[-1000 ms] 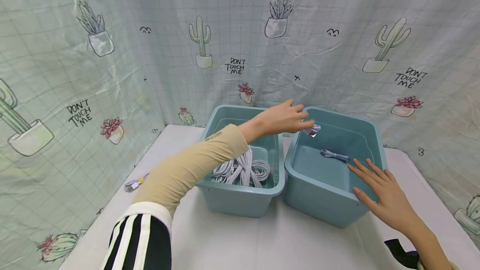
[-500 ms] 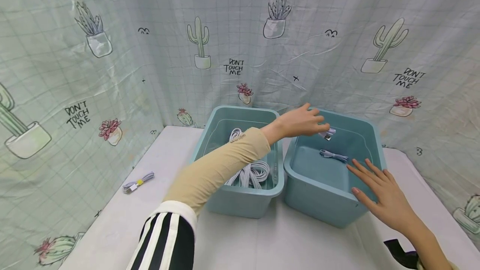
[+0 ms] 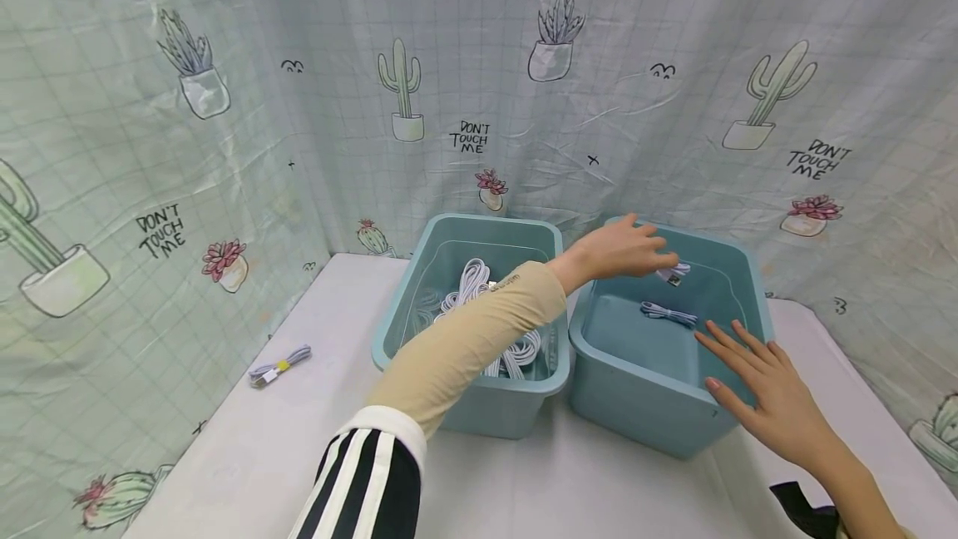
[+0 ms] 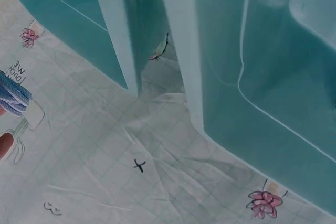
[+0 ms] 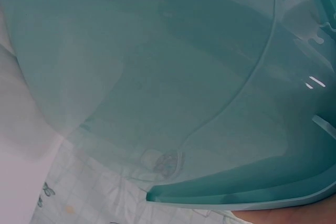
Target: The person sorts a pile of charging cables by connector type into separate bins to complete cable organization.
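My left hand [image 3: 621, 249] pinched a bundled cable [image 3: 672, 274] over the right bin [image 3: 636, 406], above 1 cable [image 3: 668, 314] already lying inside. My right hand [image 3: 771, 393] lay flat, fingers spread, on that bin's near rim. I judged the bundle could snag the rim and drop between the 2 bins.

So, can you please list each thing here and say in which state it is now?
Left hand: over the right bin, fingers pinching a bundled cable.
Right hand: fingers straight, resting on the right bin's near rim.
Left bin: holds a pile of white cables.
Right bin: holds one bundled cable on its floor.
Cable on table: bundled, tied with a yellow band, lying left of the bins.
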`<state>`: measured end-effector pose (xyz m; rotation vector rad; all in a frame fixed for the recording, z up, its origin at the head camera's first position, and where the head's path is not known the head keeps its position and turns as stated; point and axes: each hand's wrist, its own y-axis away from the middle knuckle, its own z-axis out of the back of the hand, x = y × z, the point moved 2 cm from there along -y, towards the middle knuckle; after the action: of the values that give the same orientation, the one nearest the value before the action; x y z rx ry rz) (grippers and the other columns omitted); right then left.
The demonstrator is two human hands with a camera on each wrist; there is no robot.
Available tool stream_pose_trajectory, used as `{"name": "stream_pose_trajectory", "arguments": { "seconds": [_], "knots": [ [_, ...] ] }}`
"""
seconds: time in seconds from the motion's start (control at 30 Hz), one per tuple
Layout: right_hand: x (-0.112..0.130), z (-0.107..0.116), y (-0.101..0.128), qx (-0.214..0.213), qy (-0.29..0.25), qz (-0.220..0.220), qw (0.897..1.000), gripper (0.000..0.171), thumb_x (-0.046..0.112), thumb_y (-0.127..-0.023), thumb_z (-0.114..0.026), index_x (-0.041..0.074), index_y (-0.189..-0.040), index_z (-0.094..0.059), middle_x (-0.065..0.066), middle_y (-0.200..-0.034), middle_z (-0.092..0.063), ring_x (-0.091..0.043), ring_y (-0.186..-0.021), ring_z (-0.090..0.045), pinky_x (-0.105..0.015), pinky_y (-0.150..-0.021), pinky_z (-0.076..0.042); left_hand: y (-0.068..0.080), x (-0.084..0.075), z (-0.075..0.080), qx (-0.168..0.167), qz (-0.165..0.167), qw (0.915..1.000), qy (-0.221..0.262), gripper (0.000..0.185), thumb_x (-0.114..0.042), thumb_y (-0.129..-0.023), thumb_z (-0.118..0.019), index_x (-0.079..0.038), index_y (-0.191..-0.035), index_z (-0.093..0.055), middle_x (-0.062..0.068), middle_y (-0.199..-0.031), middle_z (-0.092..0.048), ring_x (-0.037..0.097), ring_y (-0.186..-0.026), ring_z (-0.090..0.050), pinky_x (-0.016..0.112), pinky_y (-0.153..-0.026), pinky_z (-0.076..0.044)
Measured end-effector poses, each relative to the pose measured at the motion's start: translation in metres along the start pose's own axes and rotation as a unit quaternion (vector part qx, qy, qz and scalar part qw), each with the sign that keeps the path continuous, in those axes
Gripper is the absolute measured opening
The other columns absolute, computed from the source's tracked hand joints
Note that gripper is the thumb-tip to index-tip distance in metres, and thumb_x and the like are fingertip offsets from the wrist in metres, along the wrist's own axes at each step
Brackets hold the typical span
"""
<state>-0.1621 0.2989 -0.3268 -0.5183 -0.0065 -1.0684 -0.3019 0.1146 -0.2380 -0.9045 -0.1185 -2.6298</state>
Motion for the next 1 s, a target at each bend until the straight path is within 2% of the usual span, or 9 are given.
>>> {"name": "stream_pose_trajectory", "arguments": {
  "seconds": [0.27,0.47,0.67,0.9,1.0],
  "knots": [
    [0.000,-0.001,0.000,-0.003,-0.008,0.001,1.000,0.057,0.024,-0.084,-0.058,0.022,-0.137,-0.037,0.018,-0.146,-0.018,-0.013,-0.140,-0.005,-0.063,-0.103,0.004,-0.013,-0.006,0.001,0.016,-0.001,0.9998,0.008,0.035,-0.023,-0.097,-0.032,-0.027,-0.132,-0.036,-0.007,-0.128,-0.048,0.015,-0.121,-0.044,0.036,-0.102,-0.034],
    [-0.001,-0.002,-0.001,-0.003,-0.013,0.001,1.000,0.057,0.024,-0.084,-0.057,0.023,-0.137,-0.036,0.018,-0.146,-0.017,-0.012,-0.140,-0.004,-0.062,-0.103,0.004,-0.018,-0.003,0.000,0.020,0.014,0.9995,0.019,0.037,-0.025,-0.096,-0.036,-0.026,-0.133,-0.035,-0.005,-0.132,-0.047,0.018,-0.126,-0.040,0.039,-0.105,-0.030],
    [-0.001,-0.002,-0.001,0.000,-0.017,0.004,1.000,0.057,0.023,-0.084,-0.058,0.022,-0.137,-0.036,0.016,-0.147,-0.018,-0.010,-0.139,-0.004,-0.063,-0.103,0.004,-0.015,0.001,-0.003,0.022,0.037,0.9991,-0.002,0.039,-0.014,-0.097,-0.034,-0.027,-0.134,-0.033,-0.005,-0.135,-0.043,0.018,-0.128,-0.037,0.039,-0.104,-0.031],
    [-0.001,-0.001,0.000,0.001,-0.010,0.000,1.000,0.056,0.024,-0.084,-0.058,0.022,-0.137,-0.036,0.019,-0.146,-0.017,-0.009,-0.139,-0.003,-0.062,-0.104,0.005,-0.009,0.006,-0.003,0.037,0.040,0.9983,0.022,0.040,-0.015,-0.097,-0.034,-0.027,-0.135,-0.033,-0.004,-0.136,-0.043,0.019,-0.129,-0.036,0.040,-0.105,-0.030],
    [-0.001,-0.001,0.001,0.002,-0.009,-0.001,1.000,0.057,0.024,-0.084,-0.058,0.023,-0.137,-0.035,0.019,-0.146,-0.016,-0.008,-0.139,-0.003,-0.062,-0.104,0.005,-0.004,0.008,-0.001,0.034,0.037,0.9983,0.030,0.038,-0.017,-0.097,-0.035,-0.027,-0.134,-0.035,-0.004,-0.135,-0.044,0.018,-0.128,-0.037,0.040,-0.105,-0.030]
  ]
}}
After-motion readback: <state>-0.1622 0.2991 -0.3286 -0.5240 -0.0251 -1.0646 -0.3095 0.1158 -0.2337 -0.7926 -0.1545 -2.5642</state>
